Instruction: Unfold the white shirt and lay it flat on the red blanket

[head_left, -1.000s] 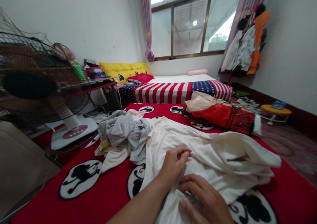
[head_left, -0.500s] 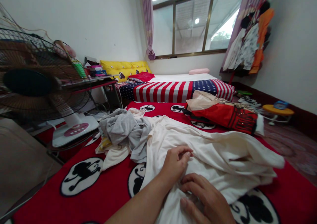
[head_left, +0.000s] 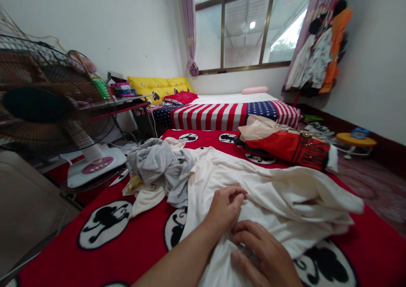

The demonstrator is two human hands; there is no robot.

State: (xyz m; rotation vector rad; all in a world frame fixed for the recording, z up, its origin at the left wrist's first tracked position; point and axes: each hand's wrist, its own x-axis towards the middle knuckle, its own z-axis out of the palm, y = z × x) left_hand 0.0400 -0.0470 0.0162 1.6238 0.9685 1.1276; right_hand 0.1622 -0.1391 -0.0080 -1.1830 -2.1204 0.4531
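A rumpled white garment (head_left: 260,185) lies spread over the red blanket (head_left: 127,253), with its far right part bunched in folds. My left hand (head_left: 226,204) rests on the middle of this cloth, fingers curled in and thumb close to the fingertips, with the white fabric at them. Just below and to its right, my right hand (head_left: 264,253) lies palm down over the cloth. Its fingers are bent and stand apart from the thumb, with white fabric showing between. Left of the white garment sits a heap of grey clothes (head_left: 158,162).
A red jacket-like bundle (head_left: 292,147) lies at the blanket's right. A fan (head_left: 95,164) stands at the left beside a cluttered desk (head_left: 123,105). Farther back is a bed with a striped, starred cover (head_left: 209,117). A small yellow stool (head_left: 355,140) stands at the right.
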